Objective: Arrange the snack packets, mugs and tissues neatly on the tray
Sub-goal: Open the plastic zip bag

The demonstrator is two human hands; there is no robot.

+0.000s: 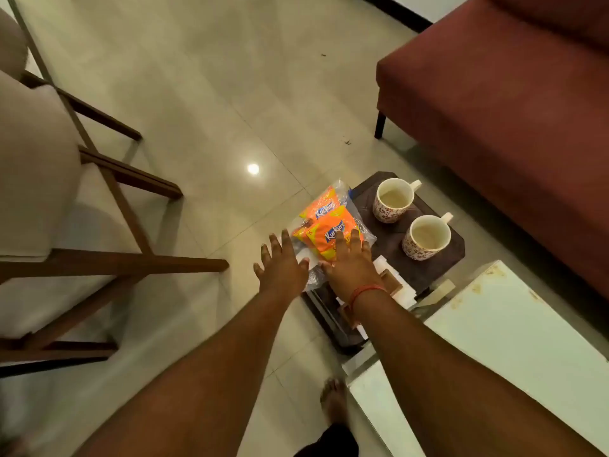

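Note:
A dark brown tray (389,245) lies on a low surface beside the glass table. Two orange snack packets (326,222) in clear wrap lie along its left side. Two white flowered mugs, one at the back (393,199) and one nearer (426,237), stand on its right side. White tissues in a wooden holder (393,285) rest at the tray's near edge, partly hidden by my right wrist. My right hand (351,262) lies flat on the near end of the packets, fingers spread. My left hand (281,263) hovers open just left of the packets, holding nothing.
A maroon sofa (514,103) stands at the right. A glass-topped table (514,341) sits at the lower right. A cushioned wooden chair (66,206) fills the left. Tiled floor (204,94) lies between them. My bare foot (334,400) shows near the table.

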